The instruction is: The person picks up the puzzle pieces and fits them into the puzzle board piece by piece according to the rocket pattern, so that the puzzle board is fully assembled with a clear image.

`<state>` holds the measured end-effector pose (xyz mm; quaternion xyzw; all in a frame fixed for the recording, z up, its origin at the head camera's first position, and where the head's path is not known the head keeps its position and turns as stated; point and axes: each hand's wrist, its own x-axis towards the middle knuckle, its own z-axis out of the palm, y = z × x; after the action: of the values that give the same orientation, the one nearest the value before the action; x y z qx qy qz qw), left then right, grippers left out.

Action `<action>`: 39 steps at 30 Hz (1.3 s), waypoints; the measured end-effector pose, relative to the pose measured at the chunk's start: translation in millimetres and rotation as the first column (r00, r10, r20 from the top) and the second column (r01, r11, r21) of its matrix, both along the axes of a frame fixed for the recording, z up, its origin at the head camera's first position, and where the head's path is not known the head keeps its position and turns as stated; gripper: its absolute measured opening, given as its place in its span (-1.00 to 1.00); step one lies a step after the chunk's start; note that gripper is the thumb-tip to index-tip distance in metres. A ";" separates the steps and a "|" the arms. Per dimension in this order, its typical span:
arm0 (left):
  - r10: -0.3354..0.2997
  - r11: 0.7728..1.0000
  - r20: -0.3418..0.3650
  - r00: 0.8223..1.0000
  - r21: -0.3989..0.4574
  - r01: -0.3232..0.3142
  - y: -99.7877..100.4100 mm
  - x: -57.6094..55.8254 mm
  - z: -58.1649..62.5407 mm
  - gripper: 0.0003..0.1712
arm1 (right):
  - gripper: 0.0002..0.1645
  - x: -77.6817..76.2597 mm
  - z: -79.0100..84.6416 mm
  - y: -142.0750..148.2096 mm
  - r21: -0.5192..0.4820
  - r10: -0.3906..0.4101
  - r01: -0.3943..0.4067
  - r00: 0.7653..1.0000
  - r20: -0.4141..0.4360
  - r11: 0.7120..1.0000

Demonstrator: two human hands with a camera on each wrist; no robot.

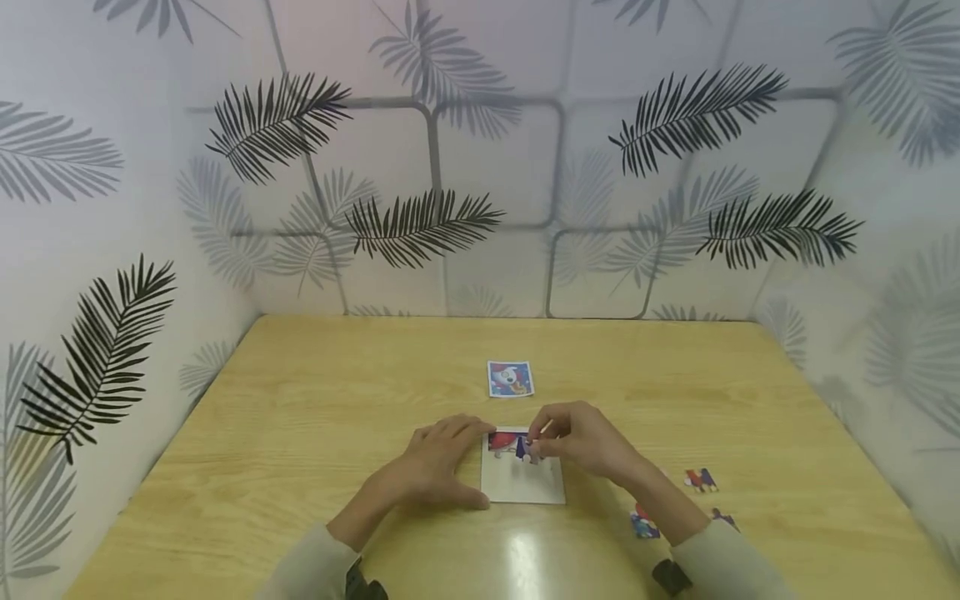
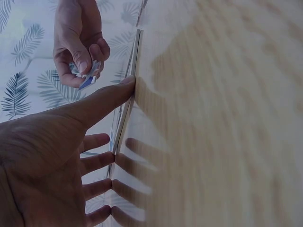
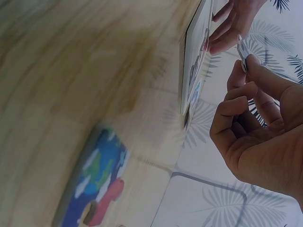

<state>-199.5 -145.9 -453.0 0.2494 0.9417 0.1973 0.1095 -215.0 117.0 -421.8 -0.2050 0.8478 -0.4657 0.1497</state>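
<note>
A white square puzzle tray (image 1: 521, 487) lies on the table, with a red and purple puzzle piece (image 1: 501, 440) in its upper left corner. My left hand (image 1: 438, 468) rests at the tray's left side, its fingers spread and fairly straight. In the left wrist view the thumb (image 2: 106, 98) touches the tray's edge. Over the tray's upper part, my right hand (image 1: 588, 440) pinches a puzzle piece (image 3: 242, 53) between thumb and index finger. The right wrist view shows that piece edge-on, raised off the tray.
Beyond the tray lies a small picture card (image 1: 511, 379) with a white cartoon figure. Loose puzzle pieces lie to the right: a red and purple one (image 1: 701, 479), a blue and red one (image 1: 644, 523) by the right forearm, and a dark one (image 1: 724, 518). Leaf-patterned cloth surrounds the table (image 1: 337, 375).
</note>
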 end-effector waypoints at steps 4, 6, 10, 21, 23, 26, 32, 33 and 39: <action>-0.001 1.000 0.011 1.000 0.009 0.001 -0.1 -0.9 -0.2 0.13 | -0.90 -2.3 -1.9 -2.6 -0.004 -0.007 0.007 1.000 0.018 1.000; -0.005 1.000 0.010 1.000 0.012 0.005 -0.3 -1.3 -0.5 0.13 | -0.91 -3.6 -3.1 -4.6 0.006 -0.018 0.017 1.000 0.018 1.000; -0.010 1.000 0.000 1.000 0.001 0.010 -0.3 -3.0 1.6 0.13 | -0.92 -6.7 -3.7 -9.7 0.037 -0.048 0.048 0.999 0.004 0.998; -0.012 1.000 0.014 1.000 -0.003 0.013 -0.2 -0.4 3.6 0.13 | -0.85 -10.5 -10.9 -20.8 0.055 -0.029 0.029 1.000 0.005 0.998; -0.013 1.000 0.012 1.000 -0.001 0.013 0.0 0.0 4.2 0.12 | -0.84 -10.8 -11.2 -23.3 0.061 -0.024 0.024 1.000 -0.001 0.998; -0.014 1.000 0.008 1.000 -0.003 0.014 0.0 -0.5 5.5 0.12 | -0.84 -12.6 -11.4 -27.4 0.071 -0.016 0.017 1.000 -0.018 0.997; -0.021 1.000 0.016 1.000 0.014 0.021 -0.1 -0.5 5.8 0.12 | -0.82 -14.2 -15.0 -34.3 0.091 -0.026 0.027 1.000 -0.010 0.996; -0.024 1.000 0.017 1.000 0.016 0.023 0.0 -0.2 5.5 0.12 | -0.81 -13.7 -15.7 -35.3 0.091 -0.025 0.025 1.000 -0.006 0.996; -0.028 1.000 0.010 1.000 0.012 0.027 0.4 -1.3 4.9 0.11 | -0.81 -14.8 -16.6 -41.0 0.103 -0.006 0.009 1.000 -0.030 0.995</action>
<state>-200.8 -145.5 -448.0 0.2619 0.9365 0.2026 0.1157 -229.8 76.0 -438.4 -0.2008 0.8736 -0.4186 0.1457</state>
